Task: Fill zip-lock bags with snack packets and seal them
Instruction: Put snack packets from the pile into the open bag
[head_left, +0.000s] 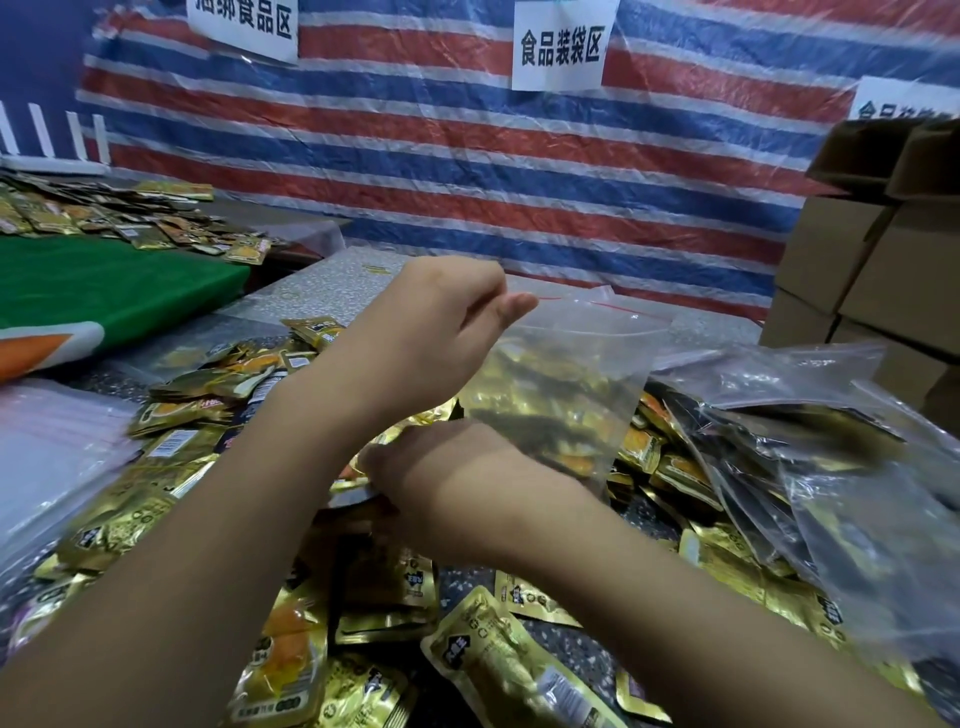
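Left hand (441, 317) raised mid-frame, fingers curled, pinching the top edge of a clear zip-lock bag (561, 384) near its red seal strip; bag hangs open above the pile, thin crinkly film, gold packets showing blurred through it. Right hand (415, 467) low, under and left of the bag, down on the loose snack packets (498, 660); its fingers are hidden behind the wrist, so its grip can't be told. Packets are flat glossy gold foil sachets with orange and black print, heaped across a speckled counter (576, 649). Filled bags (810, 447) stacked at right, partly cut off by the frame edge. Empty flat bags (57, 447) at left, blurred. Cardboard boxes (878, 254) far right. Striped red-blue tarp (467, 171) behind; bare counter strip before it.
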